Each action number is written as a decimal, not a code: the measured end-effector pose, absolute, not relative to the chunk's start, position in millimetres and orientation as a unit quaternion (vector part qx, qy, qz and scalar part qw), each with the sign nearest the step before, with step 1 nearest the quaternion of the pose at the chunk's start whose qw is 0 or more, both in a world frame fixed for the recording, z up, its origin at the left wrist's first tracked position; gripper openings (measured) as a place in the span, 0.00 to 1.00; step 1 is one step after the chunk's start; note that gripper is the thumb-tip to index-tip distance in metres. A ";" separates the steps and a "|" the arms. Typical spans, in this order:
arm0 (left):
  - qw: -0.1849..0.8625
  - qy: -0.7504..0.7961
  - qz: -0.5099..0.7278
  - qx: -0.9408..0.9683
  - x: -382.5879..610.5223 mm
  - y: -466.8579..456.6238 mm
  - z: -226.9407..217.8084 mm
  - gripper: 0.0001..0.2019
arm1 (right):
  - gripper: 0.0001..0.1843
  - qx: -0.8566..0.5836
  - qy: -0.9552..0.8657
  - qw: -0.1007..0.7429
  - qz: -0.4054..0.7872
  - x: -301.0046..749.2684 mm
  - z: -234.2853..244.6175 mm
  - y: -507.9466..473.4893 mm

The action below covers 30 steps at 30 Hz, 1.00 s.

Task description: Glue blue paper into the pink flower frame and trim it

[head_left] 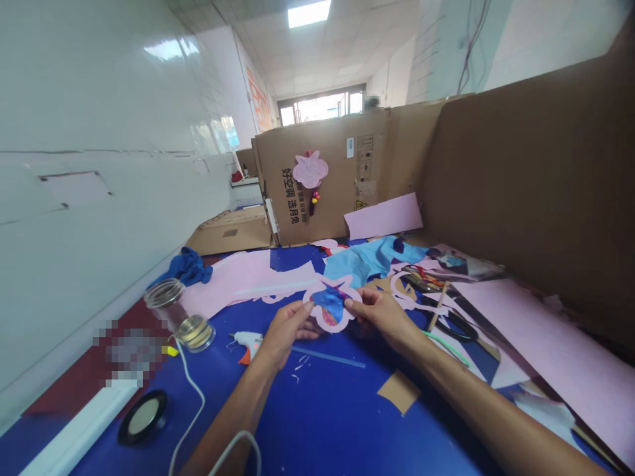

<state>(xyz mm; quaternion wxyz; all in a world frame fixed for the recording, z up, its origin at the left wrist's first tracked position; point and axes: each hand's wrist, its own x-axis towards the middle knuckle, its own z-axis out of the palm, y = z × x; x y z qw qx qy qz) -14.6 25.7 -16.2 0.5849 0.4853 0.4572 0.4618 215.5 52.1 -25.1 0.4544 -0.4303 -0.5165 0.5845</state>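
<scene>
Between my two hands is a pink flower-shaped paper cutout (pixel 329 324) with blue and patterned fabric in its middle. My left hand (pixel 292 327) pinches its left edge, thumb on top. On the other side, my right hand (pixel 380 311) grips the right edge with thumb and fingers. The cutout is held up above the blue table (pixel 317 423). Just left of my left hand lies a white and orange glue gun (pixel 248 344). Under the hands runs a thin blue strip (pixel 330 357), with small white scraps beside it.
A glass jar (pixel 181 314) and a black round lid (pixel 143 416) stand left, near a white cable (pixel 191 403). Light blue fabric (pixel 360 261), pink sheets (pixel 550 330) and scissors (pixel 454 325) lie behind and right. Cardboard walls (pixel 327 185) rise at the back; a brown card piece (pixel 399 391) lies in front.
</scene>
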 end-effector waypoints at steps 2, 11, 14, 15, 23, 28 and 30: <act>0.586 0.469 0.467 0.468 -10.6 28.0 -14.2 0.25 | 0.27 -0.439 -0.503 0.468 0.579 216.4 -25.8 53.6; 0.552 0.504 0.508 0.427 5.7 39.8 -21.0 0.21 | 0.29 -0.441 -0.472 0.475 0.597 215.6 -28.7 54.6; 0.557 0.501 0.524 0.405 10.9 41.6 -27.9 0.21 | 0.27 -0.448 -0.461 0.484 0.593 215.4 -30.8 57.4; 0.562 0.498 0.528 0.396 12.7 42.4 -29.7 0.21 | 0.27 -0.452 -0.458 0.490 0.588 215.3 -31.6 58.4; 0.603 0.460 0.537 0.369 18.2 44.2 -29.5 0.18 | 0.29 -0.456 -0.455 0.514 0.566 218.1 -34.9 64.5; 0.618 0.457 0.517 0.377 15.3 39.4 -24.8 0.18 | 0.28 -0.451 -0.467 0.514 0.561 222.5 -37.2 66.2; 0.611 0.469 0.509 0.384 14.8 39.8 -25.7 0.20 | 0.28 -0.451 -0.471 0.511 0.560 222.6 -37.2 65.7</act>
